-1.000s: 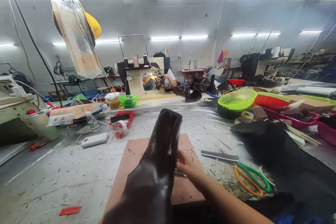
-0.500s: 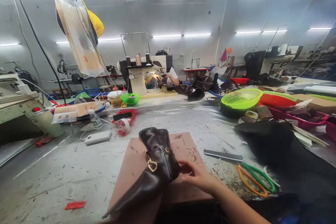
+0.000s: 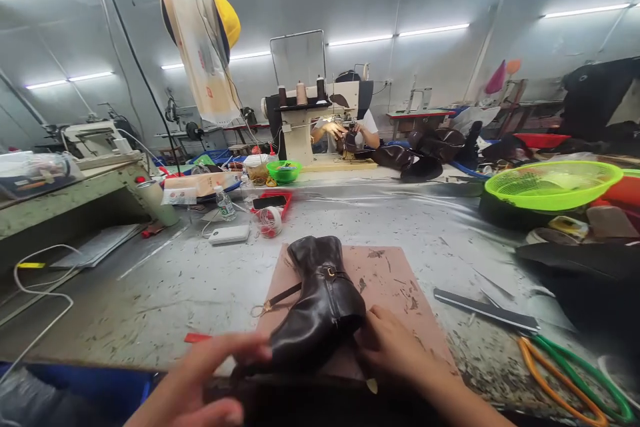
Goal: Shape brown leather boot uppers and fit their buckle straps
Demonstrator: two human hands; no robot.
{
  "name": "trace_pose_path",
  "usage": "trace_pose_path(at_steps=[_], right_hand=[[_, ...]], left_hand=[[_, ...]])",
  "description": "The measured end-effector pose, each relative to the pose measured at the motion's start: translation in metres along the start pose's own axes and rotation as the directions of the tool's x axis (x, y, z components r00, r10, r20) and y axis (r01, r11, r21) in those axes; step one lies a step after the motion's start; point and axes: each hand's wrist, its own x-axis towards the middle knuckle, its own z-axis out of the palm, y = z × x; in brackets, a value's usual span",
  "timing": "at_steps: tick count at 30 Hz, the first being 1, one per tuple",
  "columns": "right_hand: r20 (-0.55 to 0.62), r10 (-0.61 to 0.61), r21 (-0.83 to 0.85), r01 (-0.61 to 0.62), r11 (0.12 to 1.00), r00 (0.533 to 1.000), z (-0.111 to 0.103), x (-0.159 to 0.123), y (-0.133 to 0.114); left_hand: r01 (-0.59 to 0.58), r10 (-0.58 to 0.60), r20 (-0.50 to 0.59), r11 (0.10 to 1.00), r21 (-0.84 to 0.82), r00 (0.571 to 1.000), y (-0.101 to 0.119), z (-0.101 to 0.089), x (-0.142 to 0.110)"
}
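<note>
Boot (image 3: 320, 310): dark, lying on pink mat (image 3: 387, 277), shaft pointing to mat's far edge, toe at its near-left corner.
Strap (image 3: 284, 295): gold clasp end sticks out past mat's left edge.
Left hand (image 3: 210, 367): off mat's near-left corner; grip spread, thumb and fingers apart, fingertips at boot toe; blurred, contact unclear.
Right hand (image 3: 395, 340): on mat's right half, at boot heel; grip partly hidden, can't say if it's clasping.
Edges: tabletop (image 3: 160, 300) front edge runs just nearside of mat.
Room: wide bare stretch left of mat, more beyond its far edge; right side tighter, with dark strip (image 3: 485, 310) and orange loop handle (image 3: 550, 383).
Far-left of mat: white power bank (image 3: 229, 235), bottle (image 3: 225, 205), red tray (image 3: 287, 200).
Changed vs half a second ago: left hand came into view; clasp was against boot, now out left; right hand closer in behind heel; view swung left.
Writing: small red mark on hanging bag (image 3: 193, 47), far-left beyond mat, unreadable; bottle label too small.
</note>
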Motion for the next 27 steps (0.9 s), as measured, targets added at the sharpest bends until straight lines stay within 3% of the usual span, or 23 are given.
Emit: trace_pose_path(at_steps=[1, 2, 4, 7, 9, 11, 13, 16, 19, 24, 27], right_hand=[[0.01, -0.005, 0.002, 0.005, 1.0, 1.0, 0.0, 0.0, -0.001], [0.028, -0.006, 0.003, 0.006, 1.0, 1.0, -0.001, -0.001, -0.002], [0.049, 0.02, -0.025, -0.019, 1.0, 0.999, -0.008, -0.002, -0.003], [0.035, 0.084, -0.033, -0.082, 0.996, 0.996, -0.024, -0.007, -0.008], [0.154, -0.001, 0.161, -0.024, 0.987, 0.988, -0.031, -0.01, -0.016], [0.249, -0.204, 0.467, 0.068, 0.882, 0.947, -0.028, -0.008, -0.029], [0.184, -0.311, 0.707, 0.094, 0.7, 0.932, -0.014, -0.001, -0.046], [0.106, -0.219, 0.896, 0.002, 0.444, 0.97, 0.017, 0.017, -0.068], [0.093, -0.123, 0.945, -0.049, 0.323, 0.988, 0.042, 0.03, -0.079], [0.111, -0.013, 0.934, -0.1, 0.344, 0.994, 0.051, 0.029, -0.081], [0.079, -0.027, 0.88, -0.057, 0.471, 0.997, 0.034, 0.025, -0.073]], left_hand=[[0.06, -0.051, -0.08, 0.992, 0.111, 0.995, 0.005, -0.001, 0.007], [0.116, -0.103, -0.071, 0.97, 0.214, 0.992, 0.01, 0.003, 0.017], [0.091, -0.099, 0.006, 0.934, 0.347, 0.995, 0.019, 0.02, 0.041], [0.039, -0.101, 0.136, 0.915, 0.401, 0.986, 0.028, 0.046, 0.066], [0.043, -0.115, 0.151, 0.908, 0.417, 0.982, 0.029, 0.055, 0.07], [0.043, -0.109, 0.134, 0.905, 0.423, 0.985, 0.027, 0.058, 0.069], [0.016, -0.074, 0.13, 0.916, 0.402, 0.989, 0.021, 0.06, 0.065], [-0.01, -0.04, 0.146, 0.944, 0.328, 0.988, 0.013, 0.062, 0.061], [0.011, -0.06, 0.179, 0.964, 0.264, 0.982, 0.01, 0.06, 0.06], [0.034, -0.069, 0.077, 0.922, 0.385, 0.995, 0.024, 0.062, 0.06], [0.037, -0.045, 0.007, 0.895, 0.444, 0.999, 0.03, 0.058, 0.052]])
